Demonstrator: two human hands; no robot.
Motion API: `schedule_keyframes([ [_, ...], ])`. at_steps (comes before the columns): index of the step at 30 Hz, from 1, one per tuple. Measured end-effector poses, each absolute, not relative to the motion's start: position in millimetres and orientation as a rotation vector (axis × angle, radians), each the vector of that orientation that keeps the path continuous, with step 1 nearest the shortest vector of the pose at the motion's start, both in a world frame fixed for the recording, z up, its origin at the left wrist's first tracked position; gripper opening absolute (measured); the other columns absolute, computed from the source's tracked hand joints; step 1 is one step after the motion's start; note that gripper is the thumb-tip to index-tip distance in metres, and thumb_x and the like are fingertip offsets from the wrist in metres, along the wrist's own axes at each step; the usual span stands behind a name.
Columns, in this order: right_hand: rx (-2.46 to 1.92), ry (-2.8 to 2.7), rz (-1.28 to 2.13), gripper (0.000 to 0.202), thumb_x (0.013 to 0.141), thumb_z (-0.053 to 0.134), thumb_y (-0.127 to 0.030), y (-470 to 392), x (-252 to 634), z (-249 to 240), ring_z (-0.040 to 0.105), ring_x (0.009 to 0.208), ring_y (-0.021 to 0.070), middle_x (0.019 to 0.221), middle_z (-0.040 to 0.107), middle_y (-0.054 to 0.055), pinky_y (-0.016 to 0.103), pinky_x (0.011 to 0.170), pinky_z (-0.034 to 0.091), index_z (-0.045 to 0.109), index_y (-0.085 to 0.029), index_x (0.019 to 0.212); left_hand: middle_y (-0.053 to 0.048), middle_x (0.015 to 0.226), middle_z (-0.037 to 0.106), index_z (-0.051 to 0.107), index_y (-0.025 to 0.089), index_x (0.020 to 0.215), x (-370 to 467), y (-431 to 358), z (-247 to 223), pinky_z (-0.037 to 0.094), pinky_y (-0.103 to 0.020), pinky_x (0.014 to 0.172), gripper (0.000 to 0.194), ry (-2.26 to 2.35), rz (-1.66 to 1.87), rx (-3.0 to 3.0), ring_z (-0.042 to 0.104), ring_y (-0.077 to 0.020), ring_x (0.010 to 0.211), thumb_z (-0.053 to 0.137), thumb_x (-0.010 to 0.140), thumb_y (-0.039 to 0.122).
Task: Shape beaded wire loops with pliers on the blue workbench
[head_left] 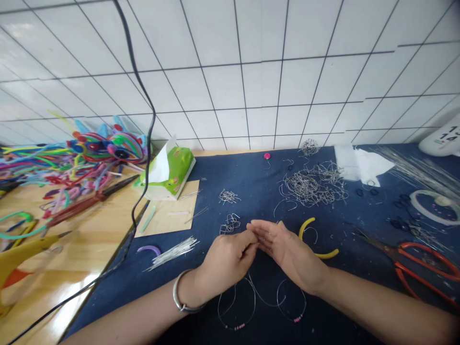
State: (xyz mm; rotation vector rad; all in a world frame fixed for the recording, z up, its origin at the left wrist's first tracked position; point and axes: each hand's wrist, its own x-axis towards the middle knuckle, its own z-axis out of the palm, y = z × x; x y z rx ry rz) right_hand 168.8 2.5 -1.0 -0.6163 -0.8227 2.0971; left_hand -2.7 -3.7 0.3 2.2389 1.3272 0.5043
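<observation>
Over the dark blue cloth, my left hand (230, 256) is closed with fingers curled; what it grips, if anything, is hidden. My right hand (291, 251) touches it at the fingertips, its fingers stretched out and its palm turned toward the left hand. Just below both hands, thin wire loops (254, 306) lie on the cloth, with pink beads (240, 327) on the left loop and more pink beads (298, 318) on the right one. Small bent wires (230, 223) sit right above my left hand. A yellow-handled tool (327, 254) lies to the right of my right hand.
Red-handled scissors (406, 254) lie at the right. A wire tangle (312, 184) is at the back. Straight wires (176, 251), a purple curved piece (149, 249) and a green tissue pack (172, 172) are on the left. A black cable (153, 115) hangs across the left side.
</observation>
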Motion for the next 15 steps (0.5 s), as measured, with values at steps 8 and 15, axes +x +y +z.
schedule_keyframes([
  [8, -0.613, -0.840, 2.093, 0.044, 0.092, 0.028, -0.045, 0.8, 168.8, -2.1, 0.040, 0.121, 0.0192, 0.127, 0.049, 0.009, 0.040, 0.106, 0.022, 0.051, -0.018, 0.118, 0.001, 0.061, 0.054, 0.049, 0.015, 0.071, -3.6, -4.6, -0.9, 0.034, -0.022, 0.049, 0.015, 1.330, 0.491, 2.269, 0.048, -0.0085, 0.052, 0.040, 0.084, 0.017],
  [15, -0.606, -0.834, 2.103, 0.044, 0.092, 0.027, -0.044, 1.7, 168.5, -0.7, 0.040, 0.120, 0.0192, 0.124, 0.050, 0.009, 0.040, 0.105, 0.021, 0.051, -0.018, 0.118, -0.001, 0.067, 0.057, 0.052, 0.015, 0.075, -2.9, -2.9, 1.0, 0.039, -0.022, 0.052, 0.014, 1.319, 0.498, 2.200, 0.051, -0.0094, 0.056, 0.041, 0.084, 0.016],
])
